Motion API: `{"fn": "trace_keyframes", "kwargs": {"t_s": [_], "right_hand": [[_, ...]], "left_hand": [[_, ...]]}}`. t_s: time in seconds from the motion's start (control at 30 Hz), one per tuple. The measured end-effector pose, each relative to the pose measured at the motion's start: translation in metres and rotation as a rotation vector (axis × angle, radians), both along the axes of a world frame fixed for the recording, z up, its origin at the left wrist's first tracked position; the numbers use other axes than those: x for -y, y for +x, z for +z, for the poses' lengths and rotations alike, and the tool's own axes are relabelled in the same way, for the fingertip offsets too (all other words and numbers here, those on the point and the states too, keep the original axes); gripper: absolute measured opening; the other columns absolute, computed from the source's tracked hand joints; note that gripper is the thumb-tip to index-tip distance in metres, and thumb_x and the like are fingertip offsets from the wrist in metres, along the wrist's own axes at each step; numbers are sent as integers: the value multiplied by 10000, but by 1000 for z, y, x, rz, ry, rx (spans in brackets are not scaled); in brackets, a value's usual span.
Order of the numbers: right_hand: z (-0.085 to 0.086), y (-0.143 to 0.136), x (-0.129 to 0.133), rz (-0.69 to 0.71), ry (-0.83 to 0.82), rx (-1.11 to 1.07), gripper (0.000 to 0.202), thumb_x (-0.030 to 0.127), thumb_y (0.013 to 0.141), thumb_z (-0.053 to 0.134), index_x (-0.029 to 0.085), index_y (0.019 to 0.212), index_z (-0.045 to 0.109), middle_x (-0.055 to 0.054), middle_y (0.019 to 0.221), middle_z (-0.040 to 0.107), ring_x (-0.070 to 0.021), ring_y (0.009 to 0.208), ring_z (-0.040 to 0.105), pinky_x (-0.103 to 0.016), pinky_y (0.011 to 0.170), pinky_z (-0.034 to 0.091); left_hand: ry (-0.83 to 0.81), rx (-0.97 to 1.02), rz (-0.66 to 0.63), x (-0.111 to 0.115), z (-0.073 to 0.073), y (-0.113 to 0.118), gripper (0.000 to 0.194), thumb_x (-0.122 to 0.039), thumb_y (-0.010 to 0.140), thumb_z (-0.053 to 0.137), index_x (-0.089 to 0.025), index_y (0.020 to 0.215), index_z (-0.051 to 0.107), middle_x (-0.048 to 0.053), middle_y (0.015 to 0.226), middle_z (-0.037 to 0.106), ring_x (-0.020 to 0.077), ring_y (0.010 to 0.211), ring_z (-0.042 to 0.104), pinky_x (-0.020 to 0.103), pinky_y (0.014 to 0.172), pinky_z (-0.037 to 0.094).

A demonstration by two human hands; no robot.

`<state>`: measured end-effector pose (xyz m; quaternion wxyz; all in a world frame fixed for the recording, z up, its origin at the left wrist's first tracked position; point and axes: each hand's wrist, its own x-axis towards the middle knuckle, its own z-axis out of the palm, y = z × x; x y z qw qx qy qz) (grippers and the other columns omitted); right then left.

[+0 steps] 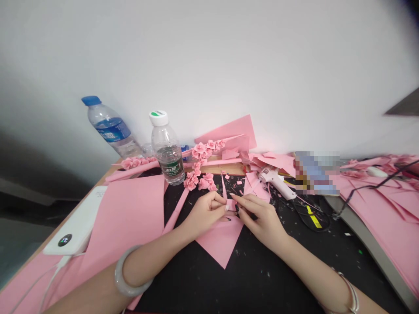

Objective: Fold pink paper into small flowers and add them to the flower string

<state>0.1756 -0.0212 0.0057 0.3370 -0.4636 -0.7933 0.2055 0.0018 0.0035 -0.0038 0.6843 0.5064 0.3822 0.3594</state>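
A small square of pink paper is held up between my two hands. My left hand pinches its left edge between thumb and curled fingers. On the other side, the fingertips and thumb of my right hand grip the right edge. Below them a larger pointed sheet of pink paper lies on the black mat. Just beyond my left hand are folded pink paper flowers on a rolled pink paper stem. Paper scraps lie past my fingertips.
Two water bottles, one with a white cap and one with a blue cap, stand by the wall. A glue gun lies beyond my right hand. At left, a white power bank with a cable sits beside pink sheets. More pink paper lies right.
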Motion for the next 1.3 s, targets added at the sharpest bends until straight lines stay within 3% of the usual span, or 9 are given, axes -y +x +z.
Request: {"fn": "trace_keyframes", "kwargs": {"t_s": [0.47,0.6,0.8,0.97,1.13,1.3], "right_hand": [[1,-2,0,-26,-9,-28,332,125,806,426,205,1086,586,-62,860,569,-135,666,560,-256,582,480],[1,-2,-1,-34,-5,-56,343,114,815,405,237,1072,596,-66,923,560,-158,781,567,-284,666,484],[1,-2,-2,17,16,-111,339,107,824,409,256,1053,609,-60,950,549,-170,884,548,-314,764,465],[-2,-7,3,-71,17,-172,299,114,809,434,244,993,629,-62,958,542,-157,809,559,-270,643,483],[-6,-10,5,-163,-31,-240,230,145,799,469,226,951,622,-65,1009,533,-89,575,515,-232,490,456],[-8,-9,4,-159,-48,-267,177,135,786,491,213,870,626,-70,1025,523,-109,643,549,-230,495,464]], "left_hand": [[20,11,5,1,-3,0,178,-244,733,587,-150,747,436,-2,689,593,175,716,647,334,688,513],[7,18,6,2,1,1,197,-253,717,611,-155,745,443,-14,668,592,172,713,649,317,690,510],[-72,101,-28,1,1,0,297,-279,720,625,-156,936,462,63,820,662,201,801,649,356,740,505],[-50,78,-65,0,0,0,324,-261,687,655,-114,965,578,92,887,667,204,841,635,334,779,491],[-49,71,-66,0,1,0,291,-258,677,659,-114,928,624,75,873,667,190,828,628,298,744,498],[-30,67,-74,0,0,-1,256,-266,692,645,-114,897,629,74,849,669,184,809,631,286,732,496]]}}
